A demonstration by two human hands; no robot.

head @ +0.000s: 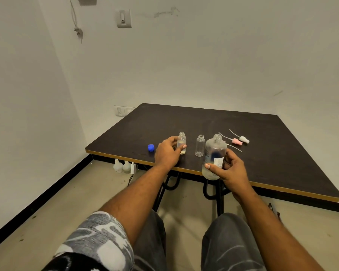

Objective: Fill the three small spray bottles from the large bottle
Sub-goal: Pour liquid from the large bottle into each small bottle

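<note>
Just right of a blue cap [151,147] on the table [272,165], the left hand [167,153] pinches an upright, uncapped small bottle [182,142] between thumb and curled fingers. A second small bottle [200,146] stands free beside it. The right hand [230,172] wraps its fingers round the large bottle [215,151], upright with its neck open; the gripped bottle's mouth lies to its left, the free bottle between them, so pouring likely means tipping leftward.
</note>
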